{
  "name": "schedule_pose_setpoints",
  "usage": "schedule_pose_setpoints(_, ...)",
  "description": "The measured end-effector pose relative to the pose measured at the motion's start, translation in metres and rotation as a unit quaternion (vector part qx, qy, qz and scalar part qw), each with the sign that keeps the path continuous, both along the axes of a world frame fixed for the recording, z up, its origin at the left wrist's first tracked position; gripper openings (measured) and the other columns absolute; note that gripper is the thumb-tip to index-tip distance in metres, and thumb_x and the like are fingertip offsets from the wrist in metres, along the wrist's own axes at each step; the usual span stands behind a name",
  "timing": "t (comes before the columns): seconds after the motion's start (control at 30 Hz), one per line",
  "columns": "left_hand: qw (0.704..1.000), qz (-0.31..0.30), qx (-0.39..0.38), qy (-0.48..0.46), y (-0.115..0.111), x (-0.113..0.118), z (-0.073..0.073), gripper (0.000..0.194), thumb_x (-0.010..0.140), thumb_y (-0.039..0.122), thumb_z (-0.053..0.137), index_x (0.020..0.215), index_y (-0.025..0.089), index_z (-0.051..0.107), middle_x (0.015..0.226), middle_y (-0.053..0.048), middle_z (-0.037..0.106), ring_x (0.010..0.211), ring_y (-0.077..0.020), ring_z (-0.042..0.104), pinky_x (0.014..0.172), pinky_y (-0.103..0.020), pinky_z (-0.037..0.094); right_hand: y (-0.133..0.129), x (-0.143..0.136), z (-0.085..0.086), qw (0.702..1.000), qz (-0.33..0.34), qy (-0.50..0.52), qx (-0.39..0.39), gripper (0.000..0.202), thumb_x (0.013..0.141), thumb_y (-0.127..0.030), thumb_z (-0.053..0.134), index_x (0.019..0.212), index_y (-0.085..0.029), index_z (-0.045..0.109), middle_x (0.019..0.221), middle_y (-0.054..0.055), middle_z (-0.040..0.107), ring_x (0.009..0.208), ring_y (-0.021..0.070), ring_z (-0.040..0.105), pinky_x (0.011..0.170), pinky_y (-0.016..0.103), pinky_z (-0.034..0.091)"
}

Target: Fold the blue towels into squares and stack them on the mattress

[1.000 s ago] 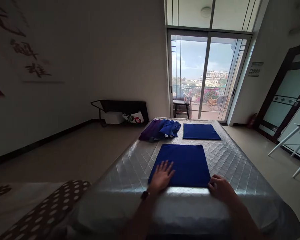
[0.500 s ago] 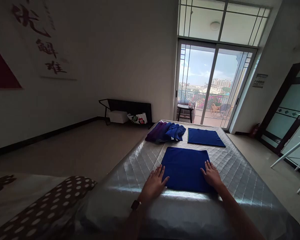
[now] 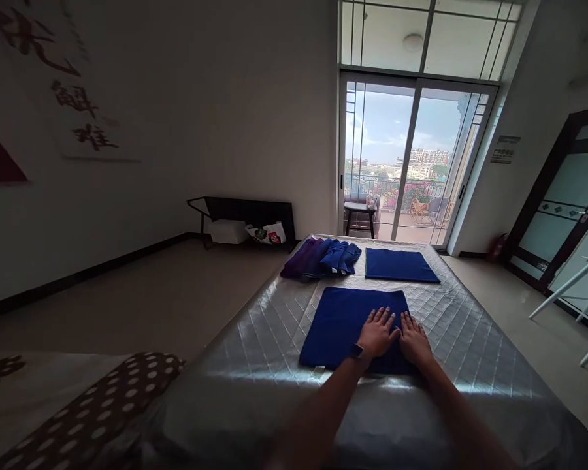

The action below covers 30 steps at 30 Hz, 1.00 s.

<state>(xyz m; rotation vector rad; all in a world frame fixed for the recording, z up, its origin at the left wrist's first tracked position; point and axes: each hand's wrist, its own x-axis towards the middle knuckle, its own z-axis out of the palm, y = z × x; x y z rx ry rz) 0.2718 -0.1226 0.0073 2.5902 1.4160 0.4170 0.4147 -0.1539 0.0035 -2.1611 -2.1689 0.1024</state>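
A folded dark blue cloth (image 3: pixel 340 320) lies flat on the silvery quilted mattress (image 3: pixel 255 339). On the cloth's right half rests my left hand (image 3: pixel 376 333), palm down with fingers stretched out and a watch at the wrist. Beside it, my right hand (image 3: pixel 414 338) lies flat along the cloth's right edge, fingers extended. The two thumbs are close together. A small pale tag shows at the cloth's lower left edge. Farther back, a second folded blue cloth (image 3: pixel 402 265) lies at the right. To its left is a row of bunched purple and blue cloths (image 3: pixel 322 258).
A brown polka-dot fabric (image 3: pixel 93 411) lies at the lower left. A black rack (image 3: pixel 249 210) with a white box (image 3: pixel 228 231) and a bag stands by the wall. Beyond the mattress is a sliding glass door (image 3: pixel 416 156); a white-legged table (image 3: pixel 563 287) stands right.
My left hand has moved right, from the cloth's left edge across to beside my right hand. The cloth's left edge and tag are now uncovered. My right hand stays nearly in place.
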Motion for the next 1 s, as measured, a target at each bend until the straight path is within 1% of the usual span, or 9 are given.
schedule_pose_setpoints(0.07, 1.0, -0.001, -0.001, 0.001, 0.005, 0.006, -0.006, 0.06, 0.1, 0.048, 0.025, 0.154, 0.025, 0.032, 0.161, -0.007, 0.033, 0.15, -0.0228, 0.024, 0.122, -0.045, 0.018, 0.001, 0.0, -0.001, 1.0, 0.002, 0.0, 0.003, 0.06, 0.101, -0.033, 0.021, 0.156, -0.009, 0.026, 0.163, 0.01, 0.02, 0.152, 0.0226, 0.016, 0.121, 0.042, 0.016)
schedule_pose_setpoints(0.13, 1.0, 0.012, -0.006, 0.005, 0.009, -0.007, -0.009, 0.063, 0.1, 0.051, 0.022, 0.153, 0.02, 0.035, 0.16, -0.011, 0.034, 0.15, -0.0247, 0.025, 0.122, -0.047, 0.018, 0.001, 0.0, -0.001, 1.0, -0.006, 0.008, 0.006, 0.061, 0.102, -0.037, 0.021, 0.157, -0.01, 0.025, 0.163, 0.011, 0.022, 0.152, 0.022, 0.016, 0.121, 0.042, 0.016)
schedule_pose_setpoints(0.23, 0.997, 0.075, -0.019, 0.025, 0.013, -0.051, -0.009, 0.069, 0.099, 0.056, 0.02, 0.152, 0.016, 0.037, 0.16, -0.013, 0.033, 0.15, -0.0277, 0.024, 0.122, -0.05, 0.019, 0.001, -0.002, 0.0, 1.0, -0.019, 0.019, -0.002, 0.064, 0.102, -0.042, 0.021, 0.157, -0.011, 0.022, 0.163, 0.01, 0.022, 0.152, 0.021, 0.015, 0.122, 0.041, 0.014)
schedule_pose_setpoints(0.37, 0.981, 0.179, -0.036, 0.061, 0.013, -0.118, -0.01, 0.074, 0.098, 0.057, 0.02, 0.154, 0.009, 0.031, 0.161, -0.016, 0.028, 0.151, -0.0292, 0.021, 0.122, -0.049, 0.018, -0.001, -0.003, 0.003, 1.0, -0.027, 0.007, -0.012, 0.064, 0.102, -0.042, 0.021, 0.157, -0.01, 0.021, 0.163, 0.01, 0.022, 0.152, 0.0207, 0.016, 0.122, 0.039, 0.013)
schedule_pose_setpoints(0.47, 0.976, 0.2, -0.027, 0.076, 0.01, -0.145, -0.017, 0.076, 0.098, 0.056, 0.022, 0.154, 0.005, 0.029, 0.161, -0.019, 0.027, 0.15, -0.0309, 0.021, 0.122, -0.048, 0.018, 0.003, -0.005, 0.009, 0.999, -0.032, -0.008, -0.014, 0.064, 0.101, -0.042, 0.024, 0.156, -0.01, 0.026, 0.161, 0.012, 0.029, 0.149, 0.0238, 0.024, 0.12, 0.041, 0.017)
schedule_pose_setpoints(0.57, 0.976, 0.202, -0.009, 0.077, 0.008, -0.148, -0.022, 0.077, 0.097, 0.056, 0.024, 0.153, 0.003, 0.03, 0.159, -0.021, 0.03, 0.15, -0.0327, 0.022, 0.122, -0.049, 0.019, 0.019, -0.01, 0.02, 0.999, -0.04, -0.014, -0.014, 0.06, 0.1, -0.039, 0.026, 0.153, -0.012, 0.035, 0.158, 0.013, 0.036, 0.146, 0.0267, 0.031, 0.119, 0.046, 0.017)
schedule_pose_setpoints(0.77, 0.978, 0.199, -0.001, 0.066, 0.004, -0.143, -0.022, 0.075, 0.098, 0.055, 0.026, 0.152, 0.003, 0.032, 0.159, -0.02, 0.03, 0.15, -0.0311, 0.024, 0.123, -0.046, 0.02, 0.07, -0.015, 0.039, 0.999, -0.029, 0.016, -0.034, 0.06, 0.102, -0.037, 0.022, 0.156, -0.012, 0.027, 0.162, 0.009, 0.027, 0.151, 0.0211, 0.018, 0.121, 0.041, 0.013)
schedule_pose_setpoints(0.87, 0.978, 0.196, -0.011, 0.063, 0.004, -0.148, -0.023, 0.076, 0.098, 0.055, 0.026, 0.152, 0.002, 0.031, 0.16, -0.02, 0.027, 0.15, -0.0301, 0.022, 0.123, -0.044, 0.019, 0.086, -0.008, 0.033, 0.998, -0.031, 0.023, -0.043, 0.061, 0.102, -0.038, 0.021, 0.156, -0.011, 0.025, 0.163, 0.009, 0.025, 0.151, 0.0186, 0.018, 0.121, 0.037, 0.015)
schedule_pose_setpoints(1.0, 0.976, 0.2, -0.037, 0.081, 0.015, -0.154, -0.021, 0.079, 0.097, 0.06, 0.024, 0.152, 0.004, 0.032, 0.16, -0.019, 0.028, 0.149, -0.0314, 0.025, 0.121, -0.048, 0.022, 0.096, 0.001, 0.015, 0.998, -0.04, 0.033, -0.039, 0.063, 0.102, -0.04, 0.02, 0.158, -0.012, 0.02, 0.164, 0.007, 0.021, 0.152, 0.0167, 0.014, 0.121, 0.035, 0.011)
